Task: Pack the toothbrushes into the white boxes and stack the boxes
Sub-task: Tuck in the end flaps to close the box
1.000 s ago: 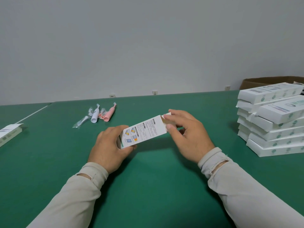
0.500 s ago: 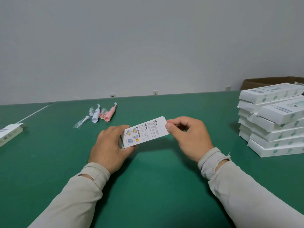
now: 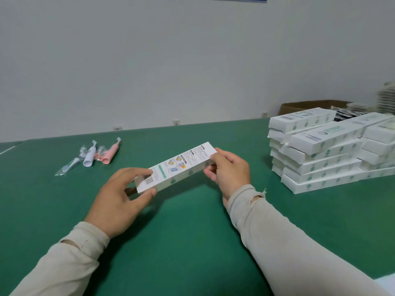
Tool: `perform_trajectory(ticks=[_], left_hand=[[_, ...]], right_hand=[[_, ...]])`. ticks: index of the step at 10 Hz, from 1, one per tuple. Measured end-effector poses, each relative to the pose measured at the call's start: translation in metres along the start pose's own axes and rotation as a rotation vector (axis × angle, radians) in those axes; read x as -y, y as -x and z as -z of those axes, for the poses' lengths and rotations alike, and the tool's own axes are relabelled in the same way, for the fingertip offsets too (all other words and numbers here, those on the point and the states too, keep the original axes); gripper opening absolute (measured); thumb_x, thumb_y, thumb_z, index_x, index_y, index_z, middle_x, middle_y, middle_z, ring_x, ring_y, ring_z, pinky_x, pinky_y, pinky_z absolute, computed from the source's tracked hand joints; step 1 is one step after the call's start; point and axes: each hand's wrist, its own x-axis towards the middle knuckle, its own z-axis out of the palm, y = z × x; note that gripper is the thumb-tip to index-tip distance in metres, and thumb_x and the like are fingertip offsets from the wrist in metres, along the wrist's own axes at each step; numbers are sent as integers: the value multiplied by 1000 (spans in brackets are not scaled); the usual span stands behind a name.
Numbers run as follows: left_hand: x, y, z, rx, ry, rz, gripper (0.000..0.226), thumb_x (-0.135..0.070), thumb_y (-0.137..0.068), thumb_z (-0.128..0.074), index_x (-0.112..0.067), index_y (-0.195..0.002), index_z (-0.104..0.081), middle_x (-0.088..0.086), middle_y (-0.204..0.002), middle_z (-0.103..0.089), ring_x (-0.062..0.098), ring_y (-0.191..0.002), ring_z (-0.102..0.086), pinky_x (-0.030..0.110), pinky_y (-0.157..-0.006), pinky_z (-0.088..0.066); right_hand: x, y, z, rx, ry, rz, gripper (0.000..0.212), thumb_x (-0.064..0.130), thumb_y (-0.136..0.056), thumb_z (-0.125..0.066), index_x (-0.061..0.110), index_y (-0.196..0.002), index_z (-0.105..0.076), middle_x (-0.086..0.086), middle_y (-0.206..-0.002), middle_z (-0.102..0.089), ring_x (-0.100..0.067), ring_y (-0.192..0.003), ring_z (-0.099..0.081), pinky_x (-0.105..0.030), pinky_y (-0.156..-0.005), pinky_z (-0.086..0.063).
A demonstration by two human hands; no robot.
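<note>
Above the green table (image 3: 192, 242), a white box (image 3: 177, 166) held level, left hand (image 3: 119, 195) pinching the barcode end, right hand (image 3: 229, 171) gripping the far end; probably light, thin card, easily crushed; best held by the 2 ends.

Brightness: even, soft indoor light, moderately bright, no harsh spots.
Light source: seems overhead; no lamp shows.
Shadows: a soft dark patch on the green table (image 3: 192, 242) beneath the white box (image 3: 177, 167) and both forearms; a thin shadow at the foot of the stacked boxes (image 3: 320, 167).
Glare: none on the wall (image 3: 149, 60) or table.
Sharpness: centre fairly clear, print on the held box too small to read.
Blur: far right edge smeared, things behind the stack indistinct.
Distortion: wide-angle bend, the table's far edge slopes and curves.
</note>
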Motion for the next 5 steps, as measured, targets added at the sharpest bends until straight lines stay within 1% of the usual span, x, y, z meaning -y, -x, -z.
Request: perform_trajectory(ticks=[1, 2, 3, 4, 5], left_hand=[[-7, 2, 2, 16, 166, 129, 31, -16, -78, -82, -36, -98, -72, -11, -105, -73, 11, -97, -70, 23, -85, -56], [-32, -1, 12, -62, 283, 139, 30, -23, -74, -80, -21, -104, -73, -26, -96, -72, -5, -90, -68, 7, -74, -50], [-86, -10, 9, -88, 276, 47, 38, -43, -68, -87, -27, -100, -74, -18, -95, -74, 8, -88, -69, 23, -81, -54], [-152, -29, -23, -44, 210, -110, 28, -48, -71, -84, -35, -92, -72, -27, -84, -68, -2, -71, -56, 12, -68, -45], [-205, -57, -72, -13, 151, -222, 22, -38, -76, -84, -29, -92, -70, -22, -81, -66, -6, -66, -53, 5, -62, -38]], right_hand=[[4, 1, 8, -4, 5, -10, 9, 20, -92, -64, 22, -92, -73, 2, -78, -73, -7, -58, -62, -25, -64, -58], [4, 4, 27, -52, 258, 84, 8, 32, -91, -64, 26, -89, -68, 8, -81, -70, -4, -57, -63, -31, -63, -54], [2, 11, 46, 19, 661, 209, 9, 33, -88, -63, 28, -80, -63, 15, -76, -65, -7, -69, -63, -29, -72, -52], [1, 18, 50, 82, 873, 246, 14, 36, -88, -60, 29, -76, -59, 10, -80, -69, -18, -75, -64, -27, -73, -50], [0, 22, 47, 138, 969, 295, 22, 36, -89, -54, 27, -69, -51, 6, -76, -67, -22, -72, -60, -28, -67, -46]])
